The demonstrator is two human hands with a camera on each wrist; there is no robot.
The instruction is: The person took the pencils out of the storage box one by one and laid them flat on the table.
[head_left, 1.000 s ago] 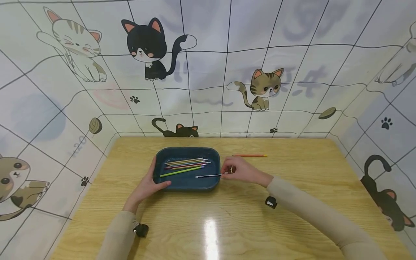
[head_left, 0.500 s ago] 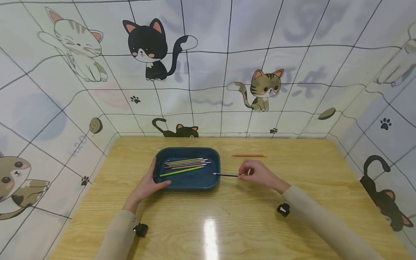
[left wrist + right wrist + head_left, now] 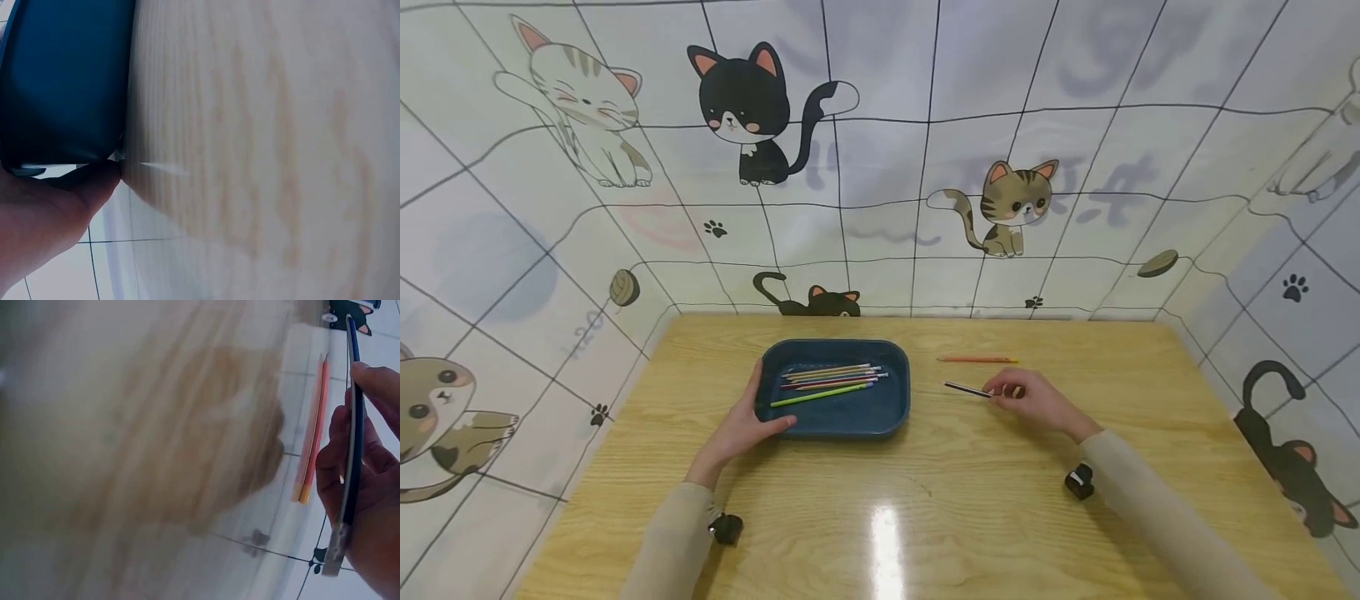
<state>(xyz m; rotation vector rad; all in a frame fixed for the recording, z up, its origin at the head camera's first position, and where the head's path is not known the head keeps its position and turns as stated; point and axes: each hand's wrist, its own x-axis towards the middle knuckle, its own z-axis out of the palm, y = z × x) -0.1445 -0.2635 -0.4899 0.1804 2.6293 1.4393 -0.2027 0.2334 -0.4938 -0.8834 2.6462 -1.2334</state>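
Note:
My right hand (image 3: 1032, 402) pinches a dark blue pencil (image 3: 967, 389) between thumb and fingers, over the table to the right of the tray. In the right wrist view the pencil (image 3: 355, 437) slants past the palm, its pale eraser end toward the bottom. My left hand (image 3: 742, 427) grips the dark blue tray (image 3: 850, 432) at its left end, thumb at the near rim; the fingers on the far side are partly hidden. Several pencils (image 3: 831, 377) lie together in the tray, with a lime green pencil (image 3: 822, 395) in front of them.
An orange pencil (image 3: 977, 359) with a yellow end lies on the wooden table (image 3: 970, 517), beyond my right hand. Behind the table hangs a white gridded sheet (image 3: 880, 167) printed with cartoon cats.
My right hand has drawn the dark blue pencil out of the tray, rightward and slightly away from me. The left hand and the tray stay where they were.

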